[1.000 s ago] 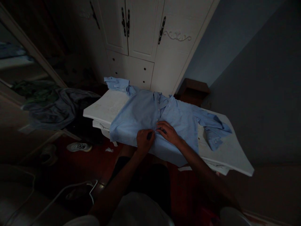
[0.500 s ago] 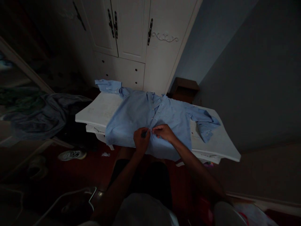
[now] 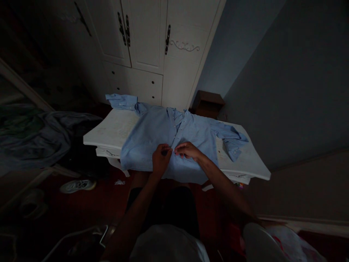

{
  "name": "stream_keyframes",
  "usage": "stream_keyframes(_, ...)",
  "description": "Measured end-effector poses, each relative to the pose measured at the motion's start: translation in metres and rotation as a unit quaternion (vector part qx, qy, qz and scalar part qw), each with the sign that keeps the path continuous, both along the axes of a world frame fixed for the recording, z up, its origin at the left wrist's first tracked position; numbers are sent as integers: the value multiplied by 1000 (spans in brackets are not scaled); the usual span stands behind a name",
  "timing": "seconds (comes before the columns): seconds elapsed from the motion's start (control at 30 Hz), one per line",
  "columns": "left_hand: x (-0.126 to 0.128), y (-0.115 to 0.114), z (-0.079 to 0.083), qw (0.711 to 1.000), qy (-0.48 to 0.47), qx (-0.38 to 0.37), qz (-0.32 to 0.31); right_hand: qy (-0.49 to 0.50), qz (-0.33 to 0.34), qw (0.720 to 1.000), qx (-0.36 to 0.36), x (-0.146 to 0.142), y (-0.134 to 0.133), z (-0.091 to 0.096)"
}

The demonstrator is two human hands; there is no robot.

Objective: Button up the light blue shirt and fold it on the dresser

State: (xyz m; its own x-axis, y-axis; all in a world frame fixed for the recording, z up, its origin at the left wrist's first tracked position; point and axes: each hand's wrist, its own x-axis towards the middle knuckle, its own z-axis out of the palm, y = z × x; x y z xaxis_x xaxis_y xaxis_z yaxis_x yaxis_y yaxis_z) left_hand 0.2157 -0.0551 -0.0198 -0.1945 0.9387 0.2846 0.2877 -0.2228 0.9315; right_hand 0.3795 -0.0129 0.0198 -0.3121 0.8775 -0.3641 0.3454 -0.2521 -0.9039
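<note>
A light blue button-up shirt (image 3: 152,136) lies spread face up on a low white table (image 3: 114,127), its sleeves stretched to the far left and the right. My left hand (image 3: 160,159) and my right hand (image 3: 185,150) meet at the shirt's button strip near the lower hem. Both hands pinch the cloth there, fingers closed on the placket, one from each side.
A white wardrobe (image 3: 152,47) with dark handles stands behind the table. A dark wooden stool (image 3: 207,103) sits at its right. Grey clothes (image 3: 46,134) are heaped on the left, a white shoe (image 3: 77,185) lies on the red floor, and a white hanger (image 3: 81,233) is near my knees.
The view has drifted, so the table and shirt sit further left and higher. Both hands have stayed pinched on the button strip, edging slightly up along it.
</note>
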Motion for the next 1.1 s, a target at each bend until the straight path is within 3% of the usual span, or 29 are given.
stream_keyframes(0.1,-3,6,5,999,-20,-43,-23,-17,6,1000,7,1,1,0)
stream_keyframes(0.2,-5,6,8,998,18,-62,-17,-33,14,999,23,2,2,-2)
stream_keyframes(0.33,-5,0,11,984,176,-24,-6,-47,31,997,59,0,2,-5)
stream_keyframes(0.47,-18,-4,11,943,325,59,-25,-66,30,988,133,-1,-8,-5)
stream_keyframes(0.53,-33,-3,8,920,380,90,-28,-124,19,960,249,5,-18,-7)
stream_keyframes(0.63,-63,2,2,892,445,75,0,-266,2,868,419,27,-39,-17)
stream_keyframes(0.7,-85,5,-4,884,465,50,27,-350,-18,822,449,48,-55,-31)
stream_keyframes(0.8,-111,5,-11,874,482,46,38,-431,-46,780,453,82,-74,-54)
stream_keyframes(0.97,-125,-1,-20,870,485,74,50,-456,-37,753,473,113,-90,-73)
stream_keyframes(1.1,-127,-4,-23,892,444,81,37,-420,-38,771,478,116,-91,-71)
